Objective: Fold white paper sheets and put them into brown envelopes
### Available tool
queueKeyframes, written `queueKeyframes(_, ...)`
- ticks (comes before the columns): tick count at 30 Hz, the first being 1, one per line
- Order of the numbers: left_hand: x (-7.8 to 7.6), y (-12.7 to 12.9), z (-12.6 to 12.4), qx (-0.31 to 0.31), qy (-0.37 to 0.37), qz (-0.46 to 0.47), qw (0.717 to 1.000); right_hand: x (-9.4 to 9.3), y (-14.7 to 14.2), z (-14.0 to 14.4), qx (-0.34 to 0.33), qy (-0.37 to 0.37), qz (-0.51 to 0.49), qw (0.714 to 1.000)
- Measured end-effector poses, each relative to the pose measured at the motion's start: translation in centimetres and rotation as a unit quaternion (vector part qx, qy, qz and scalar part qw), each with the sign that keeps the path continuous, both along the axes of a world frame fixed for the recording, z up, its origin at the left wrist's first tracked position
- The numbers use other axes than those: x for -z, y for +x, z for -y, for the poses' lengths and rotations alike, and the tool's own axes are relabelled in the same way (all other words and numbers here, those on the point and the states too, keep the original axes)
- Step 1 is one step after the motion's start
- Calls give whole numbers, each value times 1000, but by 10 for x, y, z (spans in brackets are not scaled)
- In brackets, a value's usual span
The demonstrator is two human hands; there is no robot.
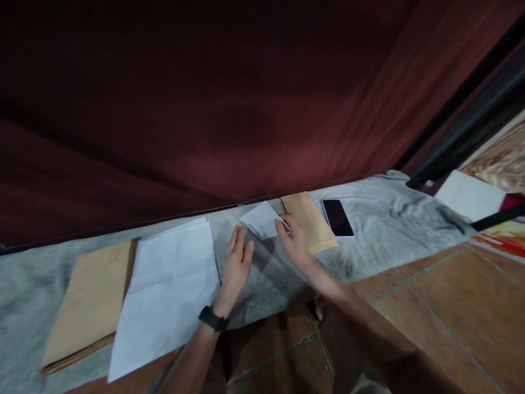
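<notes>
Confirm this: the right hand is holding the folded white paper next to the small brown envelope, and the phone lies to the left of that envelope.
Wrong on the phone. The head view shows it right of the small brown envelope. The right hand does hold the folded white paper beside that envelope.

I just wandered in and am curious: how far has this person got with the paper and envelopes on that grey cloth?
Early, it seems. One folded white sheet is pinched in the right hand, beside a brown envelope near the phone. The left hand lies flat and open on the grey cloth. A stack of unfolded white paper and more large brown envelopes wait at the left, so most looks undone.
</notes>
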State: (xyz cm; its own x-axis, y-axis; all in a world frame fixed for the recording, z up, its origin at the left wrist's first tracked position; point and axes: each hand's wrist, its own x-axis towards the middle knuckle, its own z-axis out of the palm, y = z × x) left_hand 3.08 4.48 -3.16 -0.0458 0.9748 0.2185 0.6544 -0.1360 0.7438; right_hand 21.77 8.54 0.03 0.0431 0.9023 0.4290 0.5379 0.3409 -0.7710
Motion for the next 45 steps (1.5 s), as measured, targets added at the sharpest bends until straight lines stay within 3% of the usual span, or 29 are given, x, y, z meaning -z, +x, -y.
queueKeyframes(3, -7, 9, 7, 56, -67, 190, 978, -12, 5, 12, -55, 67, 116, 989)
queueKeyframes(6, -12, 15, 12, 103, -94, 357, 924, -13, -1, 22, -137, 115, 233, 956)
queueKeyframes(8, -14, 15, 13, 77, -106, 423, 897, -9, -10, 28, -184, 133, 277, 934)
queueKeyframes(11, -15, 10, 9, -27, -143, 477, 867, 0, -22, 33, -242, 155, 290, 913)
queueKeyframes(13, -14, 4, 5, -83, -158, 501, 847, 6, -25, 33, -258, 160, 261, 916)
queueKeyframes(16, -10, -4, 0, -93, -180, 513, 834, 14, -25, 28, -221, 137, 184, 948)
queueKeyframes(19, -4, -9, -4, -76, -210, 468, 855, 20, -23, 18, -163, 93, 124, 974)
queueKeyframes(21, 2, -11, -8, -74, -195, 417, 885, 25, -24, 13, -152, 60, 115, 980)
queueKeyframes(26, 11, -13, -20, -97, -92, 237, 962, 44, -35, 11, -172, 10, 171, 970)
queueKeyframes(29, 10, -12, -23, -121, -71, 76, 987, 58, -41, 14, -182, 5, 226, 957)
queueKeyframes(34, 8, -9, -19, -111, -62, -60, 990, 72, -44, 18, -164, -7, 286, 944)
queueKeyframes(40, 20, -1, -7, -71, 79, -205, 973, 74, -41, 20, -158, -2, 326, 932)
queueKeyframes(45, 34, 15, 7, 19, 39, -272, 961, 78, -37, 23, -164, 5, 367, 915)
